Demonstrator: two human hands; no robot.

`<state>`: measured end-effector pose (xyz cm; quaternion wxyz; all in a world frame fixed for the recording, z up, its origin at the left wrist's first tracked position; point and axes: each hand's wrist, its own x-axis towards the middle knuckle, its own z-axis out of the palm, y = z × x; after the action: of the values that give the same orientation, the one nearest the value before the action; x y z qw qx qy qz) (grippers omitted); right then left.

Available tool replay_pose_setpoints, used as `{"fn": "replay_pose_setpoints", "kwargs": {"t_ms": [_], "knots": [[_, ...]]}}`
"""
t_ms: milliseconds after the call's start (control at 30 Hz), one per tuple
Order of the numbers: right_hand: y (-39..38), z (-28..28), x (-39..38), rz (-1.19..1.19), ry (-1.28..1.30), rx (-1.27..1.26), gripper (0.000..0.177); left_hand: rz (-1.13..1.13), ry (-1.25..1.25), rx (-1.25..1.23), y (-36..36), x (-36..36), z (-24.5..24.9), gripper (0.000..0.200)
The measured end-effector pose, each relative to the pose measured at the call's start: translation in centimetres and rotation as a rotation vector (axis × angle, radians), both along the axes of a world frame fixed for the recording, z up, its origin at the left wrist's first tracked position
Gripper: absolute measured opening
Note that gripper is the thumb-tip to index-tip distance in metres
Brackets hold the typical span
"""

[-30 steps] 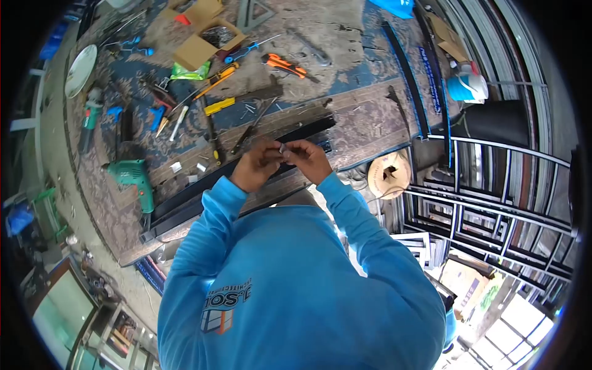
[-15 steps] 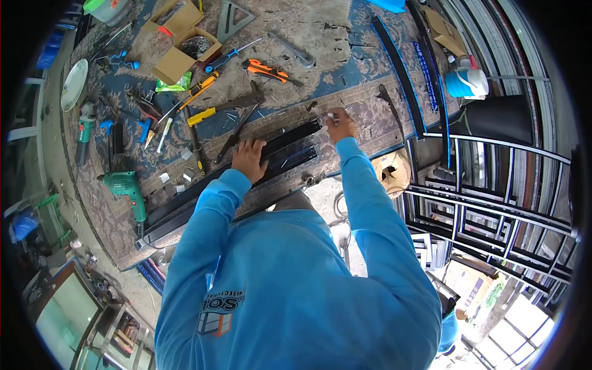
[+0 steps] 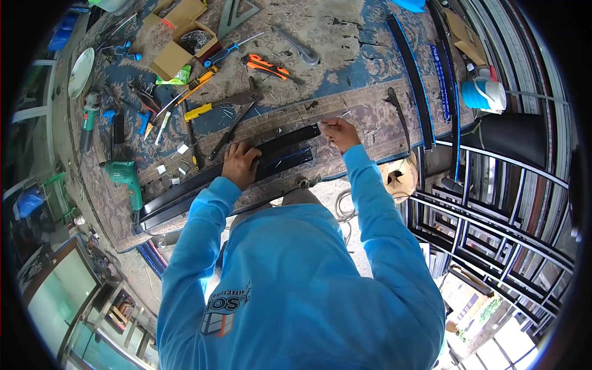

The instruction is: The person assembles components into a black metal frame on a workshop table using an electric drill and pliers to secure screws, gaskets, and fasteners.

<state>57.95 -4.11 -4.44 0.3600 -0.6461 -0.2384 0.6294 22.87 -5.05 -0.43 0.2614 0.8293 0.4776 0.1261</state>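
Note:
Two long black metal profiles lie side by side along the near edge of the bench. My left hand (image 3: 241, 165) is curled over the upper black profile (image 3: 287, 140), gripping it partway along. At that profile's right end, my right hand (image 3: 340, 134) pinches a small whitish piece (image 3: 320, 125) against or just beside the open end; whether it touches is hard to tell. The lower black profile (image 3: 296, 159) has a small screw-like bit on it and runs under my left forearm.
A hammer with a yellow grip (image 3: 198, 111), orange pliers (image 3: 266, 66), a green drill (image 3: 125, 180), an angle grinder (image 3: 89, 117) and an open cardboard box (image 3: 179, 52) lie on the carpeted bench (image 3: 327, 92). Long black strips (image 3: 412, 80) and a blue-white jug (image 3: 483, 94) are at right.
My right hand has come in against the profile's right end, fingers now pinching the small piece there. My left hand stays on the profile. The whole view has shifted slightly.

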Motion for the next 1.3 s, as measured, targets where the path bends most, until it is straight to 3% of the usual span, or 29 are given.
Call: {"fn": "replay_pose_setpoints", "kwargs": {"t_ms": [100,400,633,800,867,900,967,1000,1033,1067,1133,1233,1300], "knots": [[-0.7,-0.3,-0.9,-0.249,0.034,0.04,0.019,-0.009,-0.061,0.052,-0.1,-0.1,0.3,0.03],[-1.5,0.1,-1.4,0.182,-0.219,0.336,0.024,-0.022,-0.057,0.089,-0.4,0.0,1.0,0.021],[-1.0,0.4,-2.7,0.046,-0.047,0.211,0.035,-0.011,-0.086,0.082,-0.1,-0.4,0.7,0.022],[-1.2,0.0,-3.3,0.043,-0.186,0.146,0.041,-0.002,-0.068,0.015,-0.2,-0.5,0.2,0.032],[-1.5,-2.3,-3.2,0.04,-0.266,0.178,0.043,0.072,-0.171,0.051,0.3,-2.1,1.9,0.044],[-1.5,-3.6,-3.1,0.039,-0.305,0.196,0.045,0.108,-0.221,0.071,0.8,-3.4,2.9,0.05],[-1.7,-5.6,-3.2,0.012,-0.345,0.212,0.044,0.402,-0.166,0.181,1.7,-9.8,2.8,0.062],[-2.0,-6.1,-3.4,-0.003,-0.363,0.216,0.044,0.585,-0.144,0.351,2.3,-13.9,2.0,0.065],[-2.2,-5.9,-3.6,-0.024,-0.317,0.185,0.044,0.616,0.12,0.501,3.1,-20.8,1.0,0.069],[-2.0,-5.1,-4.0,-0.045,-0.271,0.157,0.044,0.88,0.138,0.33,3.0,-25.5,1.2,0.08],[-1.8,-5.1,-4.5,-0.082,-0.261,0.203,0.042,1.15,0.677,0.376,2.2,-30.5,1.4,0.093],[-2.4,-7.1,-4.9,-0.117,-0.356,0.33,0.039,1.22,0.219,-0.09,0.5,-45.9,-11.6,0.107],[-2.3,-6.5,-5.0,-0.116,-0.4,0.321,0.039,1.191,0.523,-0.168,1.5,-43.6,-11.0,0.114]]}}
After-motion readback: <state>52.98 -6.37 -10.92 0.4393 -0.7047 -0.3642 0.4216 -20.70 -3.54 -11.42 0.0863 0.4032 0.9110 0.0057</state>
